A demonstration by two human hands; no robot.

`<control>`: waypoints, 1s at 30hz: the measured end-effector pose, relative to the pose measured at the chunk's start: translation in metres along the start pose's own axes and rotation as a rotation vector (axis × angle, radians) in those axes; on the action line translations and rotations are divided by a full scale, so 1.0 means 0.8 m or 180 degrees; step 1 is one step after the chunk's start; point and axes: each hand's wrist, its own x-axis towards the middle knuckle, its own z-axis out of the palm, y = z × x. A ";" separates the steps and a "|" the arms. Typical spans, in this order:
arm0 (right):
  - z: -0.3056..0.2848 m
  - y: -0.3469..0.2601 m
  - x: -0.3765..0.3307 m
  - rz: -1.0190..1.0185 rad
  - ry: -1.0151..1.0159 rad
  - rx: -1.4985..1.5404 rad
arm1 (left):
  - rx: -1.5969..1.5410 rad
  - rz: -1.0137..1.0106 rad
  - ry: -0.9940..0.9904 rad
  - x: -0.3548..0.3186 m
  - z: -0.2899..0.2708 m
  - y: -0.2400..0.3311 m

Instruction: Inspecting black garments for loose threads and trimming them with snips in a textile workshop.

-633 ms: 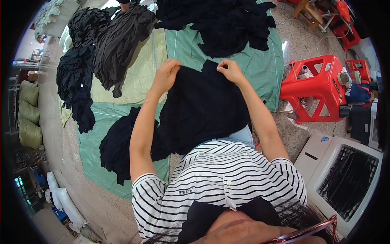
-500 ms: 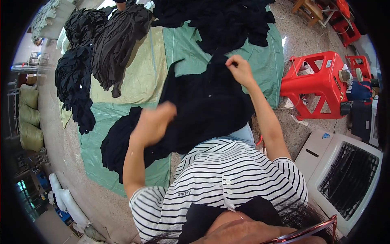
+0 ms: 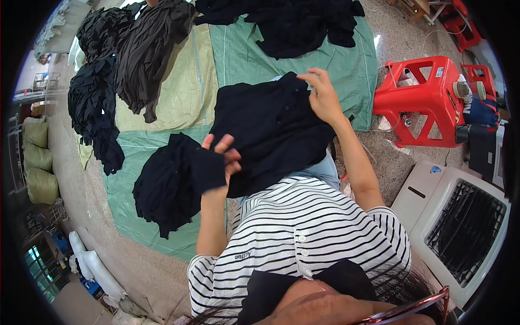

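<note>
A dark navy knit garment (image 3: 260, 114) with small buttons lies across my lap. My right hand (image 3: 325, 103) is at its far right corner, the fingers stretched out and apart by the button edge. Close to the garment's left side is my left hand (image 3: 230, 157), its spread fingers a little blurred. A flap of dark cloth (image 3: 208, 170) covers the back of that hand, and the fingers show beyond it. To the left, a heap of dark garments (image 3: 165, 184) rests on the green sheet (image 3: 146, 244).
More dark garments (image 3: 298, 30) are piled at the far side, with charcoal ones (image 3: 143, 59) and black ones (image 3: 95, 103) at far left. A red plastic stool (image 3: 422, 103) lies on its side at right, beyond a white air cooler (image 3: 433, 211). Green sacks (image 3: 40, 162) stand far left.
The garment's far edge has been folded down toward me and lies flatter. My right hand has opened from a pinch. The left hand has moved right, with cloth now over it.
</note>
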 end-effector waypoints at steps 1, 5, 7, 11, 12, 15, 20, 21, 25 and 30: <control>-0.002 -0.012 -0.002 -0.0018 -0.0330 0.0208 | -0.1750 0.0185 -0.0212 0.010 -0.012 -0.008; 0.007 -0.032 -0.008 -0.0637 -0.0907 -0.0528 | -0.0672 0.1129 0.0472 0.029 0.021 -0.017; 0.007 -0.034 -0.002 -0.0700 -0.0835 -0.0675 | 0.0451 0.1412 -0.0097 0.026 0.065 -0.022; 0.007 -0.049 0.025 -0.0935 0.0014 -0.0285 | 0.3434 0.3505 -0.0270 0.062 0.109 -0.047; 0.003 -0.059 0.032 -0.0879 0.0406 -0.0005 | 0.3687 0.3647 -0.0330 0.068 0.119 -0.047; 0.007 -0.076 0.038 -0.0778 0.0710 0.0223 | 0.3080 0.2516 -0.0627 0.086 0.130 -0.053; 0.033 -0.064 0.007 0.0222 0.0880 0.0844 | 0.2995 0.1994 -0.0572 0.107 0.114 -0.066; 0.033 -0.064 -0.005 0.0130 0.0546 0.0729 | 0.2876 0.1717 -0.0456 0.110 0.108 -0.068; 0.010 -0.074 -0.044 -0.0608 -0.0917 -0.0335 | 0.2709 0.1709 -0.0389 0.107 0.105 -0.066; 0.007 -0.096 -0.069 -0.0561 -0.0477 -0.0019 | 0.2987 0.2374 -0.0377 0.078 0.142 -0.068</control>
